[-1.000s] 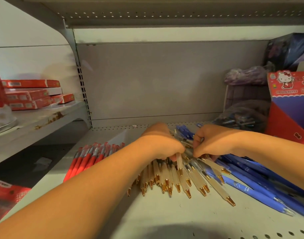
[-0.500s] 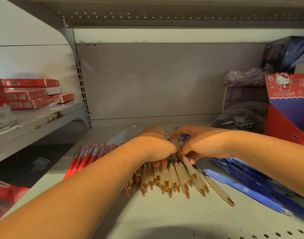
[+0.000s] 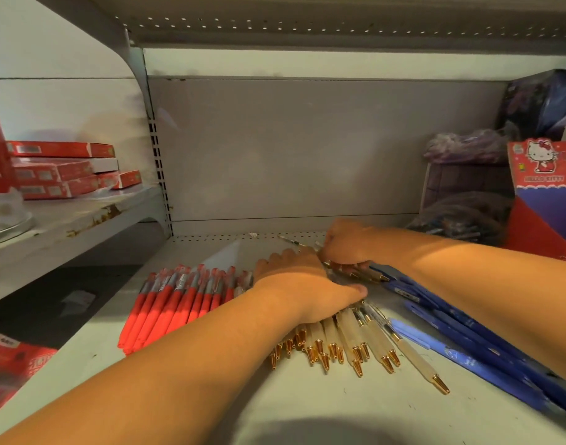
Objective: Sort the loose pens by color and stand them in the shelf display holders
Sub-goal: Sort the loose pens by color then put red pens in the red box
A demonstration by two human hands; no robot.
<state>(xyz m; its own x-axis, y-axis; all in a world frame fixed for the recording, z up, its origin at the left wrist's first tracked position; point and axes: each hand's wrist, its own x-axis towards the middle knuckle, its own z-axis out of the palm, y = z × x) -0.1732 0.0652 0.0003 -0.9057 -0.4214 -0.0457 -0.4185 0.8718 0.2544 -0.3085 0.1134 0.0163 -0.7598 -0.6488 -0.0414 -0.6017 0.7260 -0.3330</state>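
Three colour groups lie on the shelf (image 3: 307, 409): red pens (image 3: 179, 303) left, gold-tipped cream pens (image 3: 365, 335) in the middle, blue pens (image 3: 468, 345) right. Our left hand (image 3: 301, 284) rests palm-down on the cream ones, and we cannot tell its grip. Our right hand (image 3: 346, 244) curls round stray pens (image 3: 368, 274) just behind. Sorting looks nearly done, but we see none standing in the Hello Kitty display box (image 3: 545, 168).

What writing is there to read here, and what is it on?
"HELLO KITTY": on the red display box at the right, under the cartoon cat.
Labels on the stacked red boxes, left shelf: too blurred to read.
Print on the red packet, lower left: too blurred.
Print on the blue pens: too small to read.
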